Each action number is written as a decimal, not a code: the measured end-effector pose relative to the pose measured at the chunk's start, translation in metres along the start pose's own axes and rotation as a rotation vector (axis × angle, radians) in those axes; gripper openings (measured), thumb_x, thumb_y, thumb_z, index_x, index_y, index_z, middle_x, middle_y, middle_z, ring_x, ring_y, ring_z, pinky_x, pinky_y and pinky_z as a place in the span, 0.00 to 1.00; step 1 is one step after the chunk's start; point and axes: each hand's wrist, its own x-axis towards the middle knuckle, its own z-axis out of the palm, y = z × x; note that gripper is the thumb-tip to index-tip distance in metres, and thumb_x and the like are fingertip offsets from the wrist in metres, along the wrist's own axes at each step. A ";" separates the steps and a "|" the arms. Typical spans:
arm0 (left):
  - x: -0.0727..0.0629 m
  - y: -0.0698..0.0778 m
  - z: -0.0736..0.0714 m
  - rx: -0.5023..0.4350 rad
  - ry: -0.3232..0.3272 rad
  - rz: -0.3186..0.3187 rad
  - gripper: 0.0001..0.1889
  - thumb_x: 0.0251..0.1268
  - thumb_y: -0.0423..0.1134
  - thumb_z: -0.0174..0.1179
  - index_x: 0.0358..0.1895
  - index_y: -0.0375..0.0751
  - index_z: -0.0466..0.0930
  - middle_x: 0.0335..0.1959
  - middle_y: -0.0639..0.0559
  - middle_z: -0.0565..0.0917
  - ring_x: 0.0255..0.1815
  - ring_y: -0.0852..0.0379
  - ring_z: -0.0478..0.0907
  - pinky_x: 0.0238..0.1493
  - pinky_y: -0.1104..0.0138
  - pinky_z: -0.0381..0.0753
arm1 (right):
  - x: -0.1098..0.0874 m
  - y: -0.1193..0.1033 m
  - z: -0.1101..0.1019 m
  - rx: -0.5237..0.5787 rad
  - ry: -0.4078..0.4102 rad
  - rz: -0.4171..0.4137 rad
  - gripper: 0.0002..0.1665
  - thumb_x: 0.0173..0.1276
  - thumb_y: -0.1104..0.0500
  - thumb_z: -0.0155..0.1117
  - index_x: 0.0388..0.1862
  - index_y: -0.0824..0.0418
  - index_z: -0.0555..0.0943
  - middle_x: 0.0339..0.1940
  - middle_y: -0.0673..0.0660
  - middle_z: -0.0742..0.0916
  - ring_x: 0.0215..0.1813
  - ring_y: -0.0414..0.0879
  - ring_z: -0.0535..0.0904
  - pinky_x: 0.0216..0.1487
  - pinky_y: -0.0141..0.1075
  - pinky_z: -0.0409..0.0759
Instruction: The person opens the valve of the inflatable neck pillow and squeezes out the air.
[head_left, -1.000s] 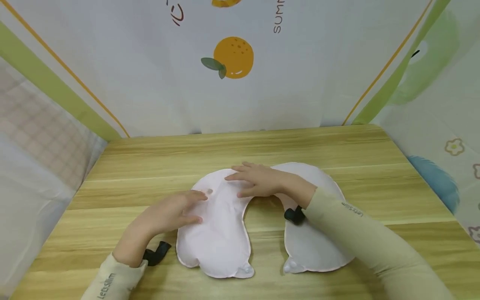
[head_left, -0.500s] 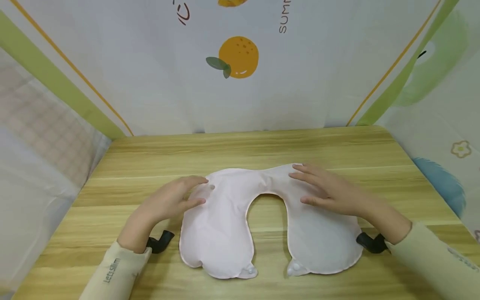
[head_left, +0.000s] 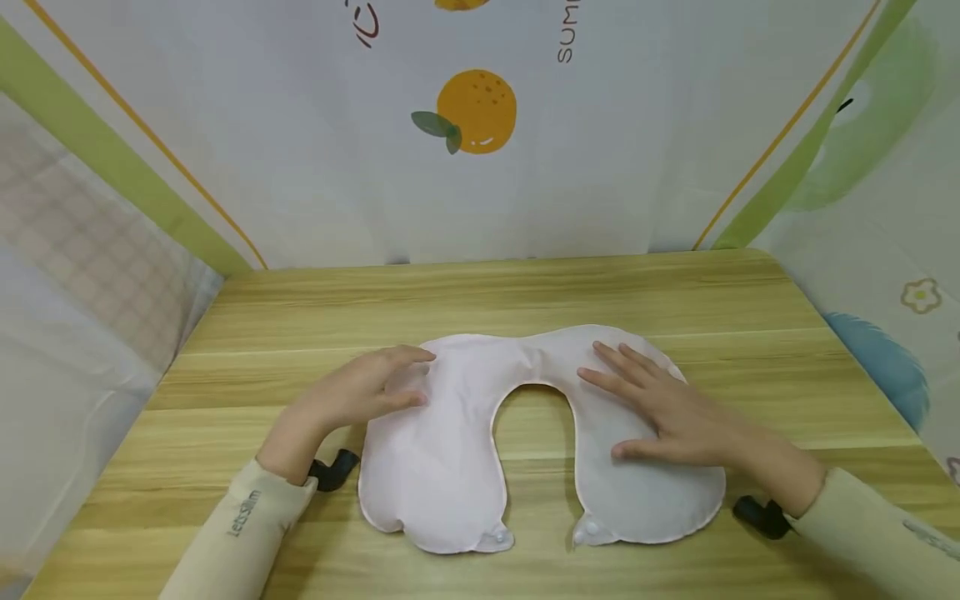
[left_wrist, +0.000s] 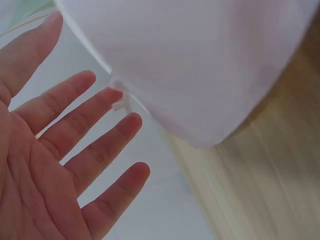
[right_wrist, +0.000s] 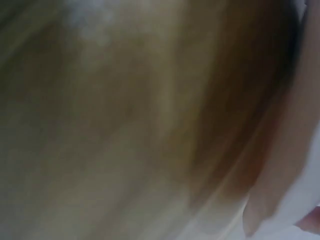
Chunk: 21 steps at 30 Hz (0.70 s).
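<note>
On the near half of the wood-grained table (head_left: 525,300), a pale U-shaped pillow (head_left: 450,467) lay flat, its curve toward the far edge and its two ends toward the person. Each end carried a small corner tab with a round button: one tab (head_left: 495,539) on the left lobe, the other tab (head_left: 592,531) on the right. The left hand (head_left: 360,390) was at the outer upper edge of the left lobe, thumb and index finger extended over the fabric. The left wrist view showed its fingers straight and spread, gripping nothing; a small pale fitting (left_wrist: 119,105) at the fabric edge was beside one fingertip, and contact there could not be determined. The right hand (head_left: 667,412) was over the right lobe, back upward, fingers spread and thumb well apart; how firmly it bore on the fabric could not be determined. The right wrist view was too blurred to settle the point. Both arms wore pale lettered sleeves, with a black device (head_left: 335,471) at the left wrist and another black device (head_left: 762,517) at the right. Behind the table hung a white cloth printed with an orange (head_left: 480,112).
</note>
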 end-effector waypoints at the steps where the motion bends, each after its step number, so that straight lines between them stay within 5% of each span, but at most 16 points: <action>1: 0.001 0.000 0.001 -0.002 -0.004 0.010 0.28 0.67 0.41 0.64 0.68 0.37 0.72 0.66 0.42 0.77 0.70 0.42 0.71 0.71 0.47 0.68 | 0.000 0.000 0.001 0.002 -0.004 0.003 0.56 0.58 0.36 0.72 0.80 0.41 0.56 0.84 0.57 0.53 0.82 0.65 0.47 0.71 0.68 0.56; 12: 0.002 -0.003 0.011 0.038 -0.023 0.058 0.29 0.66 0.42 0.65 0.67 0.32 0.72 0.67 0.38 0.76 0.71 0.37 0.68 0.71 0.44 0.66 | 0.000 0.001 0.010 -0.057 -0.026 0.002 0.52 0.60 0.30 0.66 0.80 0.39 0.57 0.84 0.56 0.52 0.80 0.70 0.49 0.61 0.75 0.63; 21: 0.000 -0.001 0.007 0.038 -0.051 0.018 0.28 0.68 0.41 0.63 0.67 0.32 0.72 0.68 0.38 0.75 0.73 0.36 0.66 0.73 0.43 0.62 | 0.005 0.000 0.016 -0.036 -0.104 0.057 0.52 0.62 0.26 0.60 0.80 0.36 0.53 0.84 0.52 0.50 0.81 0.69 0.45 0.54 0.83 0.60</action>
